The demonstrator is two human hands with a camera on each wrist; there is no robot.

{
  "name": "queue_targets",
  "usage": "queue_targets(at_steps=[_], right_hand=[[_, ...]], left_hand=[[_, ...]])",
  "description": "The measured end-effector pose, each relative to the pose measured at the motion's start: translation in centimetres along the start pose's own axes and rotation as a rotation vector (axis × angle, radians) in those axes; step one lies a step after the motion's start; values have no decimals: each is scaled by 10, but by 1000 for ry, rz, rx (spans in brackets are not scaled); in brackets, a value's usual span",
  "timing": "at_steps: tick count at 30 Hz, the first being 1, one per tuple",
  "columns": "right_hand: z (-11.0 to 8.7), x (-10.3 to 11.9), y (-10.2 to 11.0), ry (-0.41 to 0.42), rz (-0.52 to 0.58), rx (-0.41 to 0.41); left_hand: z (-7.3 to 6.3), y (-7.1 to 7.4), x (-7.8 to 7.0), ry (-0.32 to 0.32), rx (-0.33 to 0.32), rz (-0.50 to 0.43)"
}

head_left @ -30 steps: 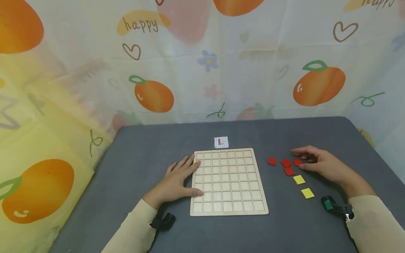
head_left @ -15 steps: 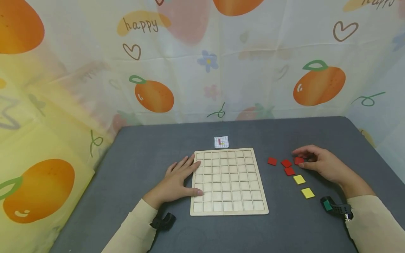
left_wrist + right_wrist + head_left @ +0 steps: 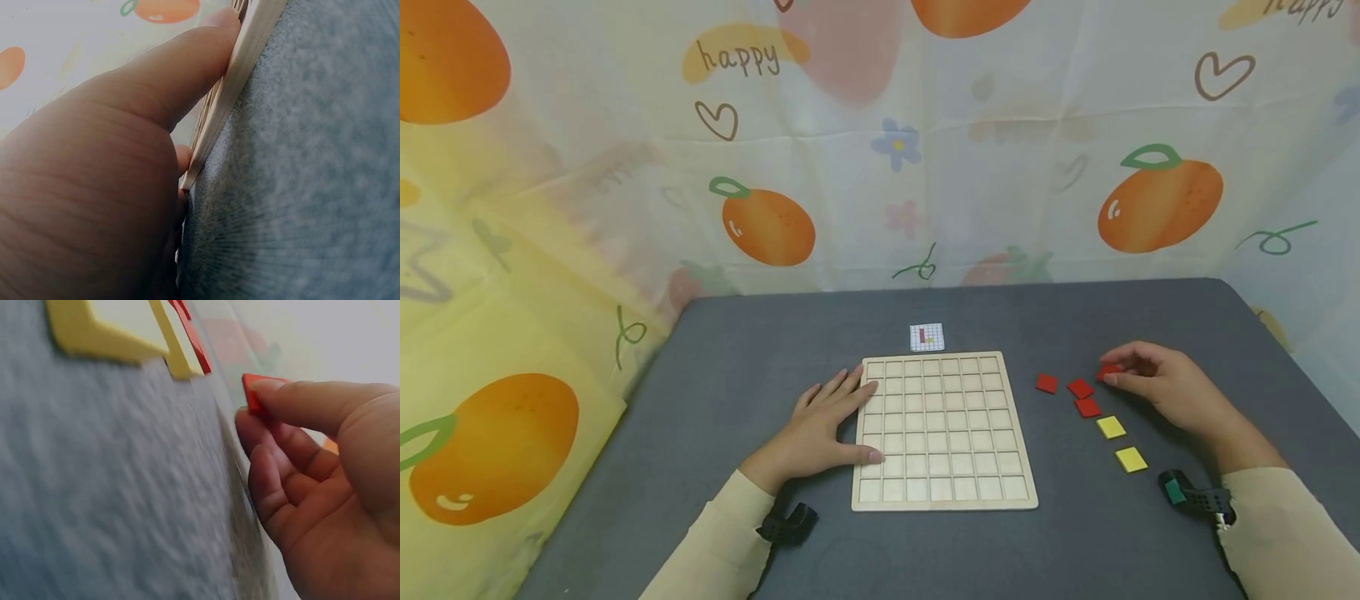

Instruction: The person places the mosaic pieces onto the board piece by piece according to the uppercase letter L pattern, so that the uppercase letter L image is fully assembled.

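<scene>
My left hand (image 3: 820, 433) rests with spread, straight fingers on the left edge of a pale wooden grid board (image 3: 942, 432); in the left wrist view the thumb (image 3: 187, 59) lies over the board's side (image 3: 234, 87). The board's square cells hold nothing. Over on the right, my right hand (image 3: 1176, 396) pinches a small red square tile (image 3: 1108, 372) between thumb and fingertips. In the right wrist view this red tile (image 3: 252, 394) appears raised off the table, with the other fingers loosely curled below it.
Three red tiles (image 3: 1087, 407) lie between the board and my right hand. Two yellow tiles (image 3: 1131, 460) lie nearer to me. Behind the board is a small gridded card (image 3: 927, 337) with a red and yellow pattern. A printed curtain (image 3: 842, 208) hangs behind the grey table (image 3: 760, 333).
My right hand has taken hold of the rightmost red tile and lifted it from the table, shifting slightly away from me. The left hand has stayed on the board.
</scene>
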State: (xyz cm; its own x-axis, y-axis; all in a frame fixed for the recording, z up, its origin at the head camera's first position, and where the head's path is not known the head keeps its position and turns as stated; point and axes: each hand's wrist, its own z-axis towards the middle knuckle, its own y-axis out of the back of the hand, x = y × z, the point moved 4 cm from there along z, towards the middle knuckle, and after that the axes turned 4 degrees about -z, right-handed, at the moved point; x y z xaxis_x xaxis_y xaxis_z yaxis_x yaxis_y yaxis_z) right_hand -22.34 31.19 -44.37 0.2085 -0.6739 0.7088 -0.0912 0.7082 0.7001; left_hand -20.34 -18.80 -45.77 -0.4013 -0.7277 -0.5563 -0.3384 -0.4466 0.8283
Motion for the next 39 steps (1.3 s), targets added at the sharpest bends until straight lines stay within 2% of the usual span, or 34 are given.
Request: queue_targets(at_steps=[5,18,22,28,39], right_hand=[[1,18,-5,24,5,-4],[5,76,-21,66,119,21],[7,96,-35,85,149,38],[15,122,-62,143,188,109],[38,150,-93,185,240,156]], left_hand=[[0,-1,1,0,5,2],[2,-1,0,-13,4,1],[1,-1,0,-19,0,-3],[0,0,0,-24,-7,-4],[0,0,1,-25,-2,-2]])
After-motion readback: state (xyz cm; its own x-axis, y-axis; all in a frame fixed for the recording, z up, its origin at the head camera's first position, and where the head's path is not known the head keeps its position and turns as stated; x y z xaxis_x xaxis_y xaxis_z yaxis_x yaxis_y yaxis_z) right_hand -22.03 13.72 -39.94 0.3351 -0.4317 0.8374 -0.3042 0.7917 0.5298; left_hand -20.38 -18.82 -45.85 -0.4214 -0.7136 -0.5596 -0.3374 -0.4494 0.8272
